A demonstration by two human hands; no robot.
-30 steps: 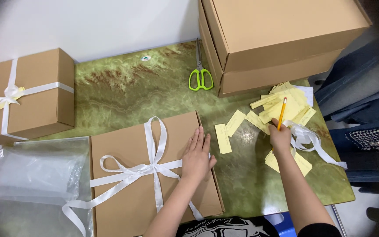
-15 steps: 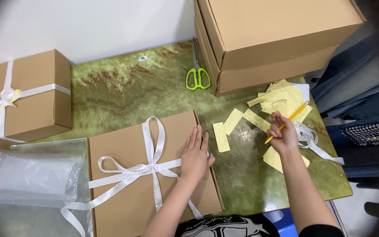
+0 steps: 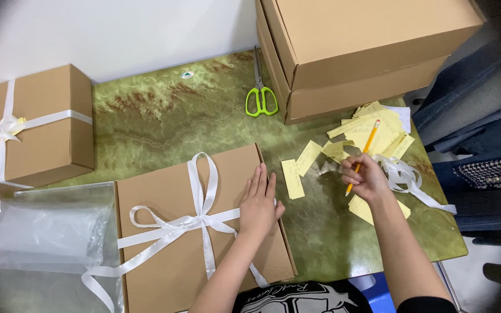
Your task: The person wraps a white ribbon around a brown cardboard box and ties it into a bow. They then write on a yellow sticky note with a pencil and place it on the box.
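Observation:
A flat brown cardboard box tied with a white ribbon bow lies at the near edge of the green marbled table. My left hand rests flat on the box's right side, fingers together. My right hand holds a yellow pencil, its tip pointing down toward the yellow paper slips scattered on the table's right side. A single slip lies just right of the box.
Green-handled scissors lie at the back. Two large stacked cardboard boxes fill the back right. Another ribboned box stands at left. A clear plastic bag lies front left. Loose white ribbon trails by the slips.
My right hand has moved left and toward me with the pencil, away from the pile of slips. My left hand stays flat on the box.

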